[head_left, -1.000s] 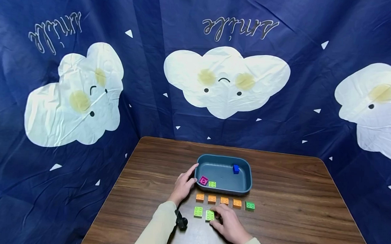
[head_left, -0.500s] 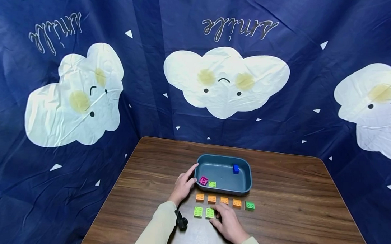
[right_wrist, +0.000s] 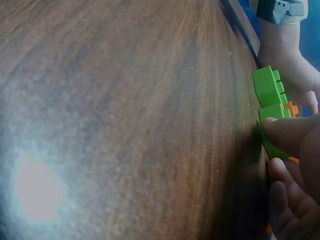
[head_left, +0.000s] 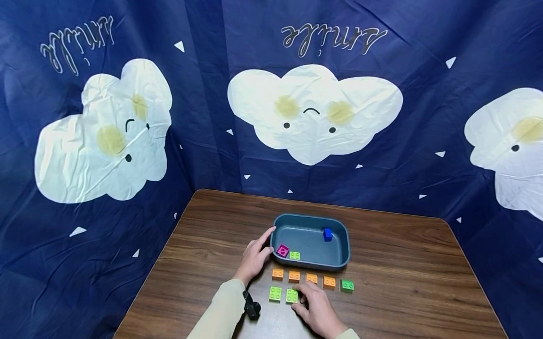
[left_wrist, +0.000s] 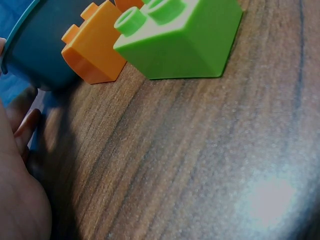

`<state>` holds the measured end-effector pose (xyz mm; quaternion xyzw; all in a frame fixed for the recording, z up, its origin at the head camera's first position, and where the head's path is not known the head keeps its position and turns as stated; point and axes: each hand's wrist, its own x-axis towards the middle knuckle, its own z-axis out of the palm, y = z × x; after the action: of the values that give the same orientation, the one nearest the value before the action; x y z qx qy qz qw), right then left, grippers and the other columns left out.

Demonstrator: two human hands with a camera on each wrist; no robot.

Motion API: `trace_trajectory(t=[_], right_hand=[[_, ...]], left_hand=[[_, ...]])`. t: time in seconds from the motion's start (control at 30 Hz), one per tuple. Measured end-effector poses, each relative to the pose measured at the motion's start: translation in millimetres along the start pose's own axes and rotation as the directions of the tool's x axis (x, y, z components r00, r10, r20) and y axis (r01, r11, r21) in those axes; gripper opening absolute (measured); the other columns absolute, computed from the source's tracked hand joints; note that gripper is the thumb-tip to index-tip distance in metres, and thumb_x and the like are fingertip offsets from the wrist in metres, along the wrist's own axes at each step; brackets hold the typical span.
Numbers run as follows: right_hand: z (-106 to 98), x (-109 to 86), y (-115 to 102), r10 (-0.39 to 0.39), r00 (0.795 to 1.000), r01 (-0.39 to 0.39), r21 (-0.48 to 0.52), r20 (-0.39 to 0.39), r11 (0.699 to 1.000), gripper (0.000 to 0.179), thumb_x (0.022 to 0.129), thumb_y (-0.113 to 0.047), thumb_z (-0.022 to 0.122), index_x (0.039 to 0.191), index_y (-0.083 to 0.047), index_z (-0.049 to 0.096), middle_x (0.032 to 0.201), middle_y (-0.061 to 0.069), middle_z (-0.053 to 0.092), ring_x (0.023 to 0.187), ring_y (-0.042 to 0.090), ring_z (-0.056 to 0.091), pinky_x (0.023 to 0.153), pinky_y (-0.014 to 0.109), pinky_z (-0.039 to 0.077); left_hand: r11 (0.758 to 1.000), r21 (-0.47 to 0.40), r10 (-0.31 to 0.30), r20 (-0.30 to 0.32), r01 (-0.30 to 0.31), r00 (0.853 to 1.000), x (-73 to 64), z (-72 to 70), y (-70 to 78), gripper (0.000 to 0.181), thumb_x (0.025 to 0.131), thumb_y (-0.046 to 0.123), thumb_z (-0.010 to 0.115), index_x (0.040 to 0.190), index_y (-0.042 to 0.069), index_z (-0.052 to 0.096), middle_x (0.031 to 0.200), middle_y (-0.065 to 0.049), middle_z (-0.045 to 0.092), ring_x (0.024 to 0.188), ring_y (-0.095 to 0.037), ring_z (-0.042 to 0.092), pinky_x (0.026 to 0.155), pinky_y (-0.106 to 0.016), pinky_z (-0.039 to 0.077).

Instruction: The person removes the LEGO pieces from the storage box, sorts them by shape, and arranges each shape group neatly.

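Observation:
My right hand (head_left: 318, 308) pinches a lime-green toy brick (head_left: 291, 296) between thumb and fingers, low on the table. In the right wrist view the thumb lies against the side of that brick (right_wrist: 274, 112). Just left of it sits a second lime-green brick (head_left: 274, 294), studs up. My left hand (head_left: 254, 258) rests against the left side of a dark teal bin (head_left: 310, 266), thumb and index finger spread along its wall. Inside the bin lie a magenta brick (head_left: 282, 250), a lime-green brick (head_left: 294, 255) and a blue brick (head_left: 327, 235).
Between the bin and the lime bricks runs a row of several orange bricks (head_left: 278, 274), ending at the right with a darker green brick (head_left: 347, 285). All stand on a wooden table (head_left: 397, 283). A blue cloud-printed curtain (head_left: 201, 112) hangs behind the table.
The pinched lime-green brick has slid slightly away from me, coming level with the lime brick on its left, then stayed there. My left hand and the bin have not moved.

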<state>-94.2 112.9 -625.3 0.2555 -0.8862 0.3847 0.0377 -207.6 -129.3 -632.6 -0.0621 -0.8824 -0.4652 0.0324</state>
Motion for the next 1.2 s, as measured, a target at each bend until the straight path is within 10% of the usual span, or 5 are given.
trace_trajectory(t=[1.2], right_hand=[[-5.8,0.4,-1.0,0.051,0.998,-0.052,0.019,0.044,0.998,0.035,0.084,-0.010,0.087,0.116,-0.010,0.072,0.101,-0.004,0.065,0.082,0.001,0.058,0.071,0.024,0.053]], left_hand=[[1.000,0.001,-0.003,0.003,0.003,1.000,0.4,-0.7,-0.6,0.064,0.096,0.027,0.059,0.155,0.050,0.048,0.138,0.004,0.066,0.120,-0.029,0.055,0.103,-0.062,0.040]])
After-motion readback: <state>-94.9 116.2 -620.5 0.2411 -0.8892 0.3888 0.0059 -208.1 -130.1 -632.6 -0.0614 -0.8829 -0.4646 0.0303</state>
